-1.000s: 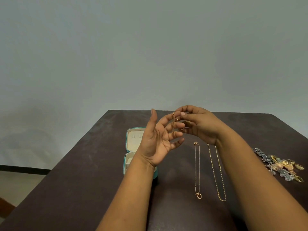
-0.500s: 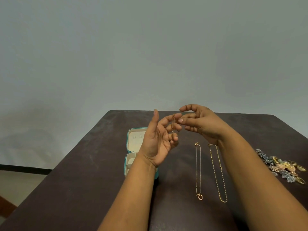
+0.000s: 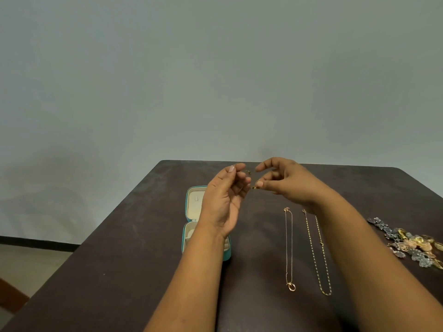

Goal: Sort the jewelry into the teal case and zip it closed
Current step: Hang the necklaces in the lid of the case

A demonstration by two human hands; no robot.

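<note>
Head view, hands (image 3: pixel 251 188) drawn apart, chain (image 3: pixel 249 179) stretched

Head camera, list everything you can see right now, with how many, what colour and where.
Teal case: one, teal with cream lining, open on the table, partly behind the left forearm.
Pendant necklace: one, thin gold, laid straight right of the case.
Chain necklace: one, gold, laid beside the pendant necklace.
Jewelry pile: one heap, grey-blue, gold and pink, at the table's right edge.
Small gold chain: one, held above the table between both hands.
Table: one, dark brown.
Left hand: pinches the chain.
Right hand: pinches its other end.
</note>
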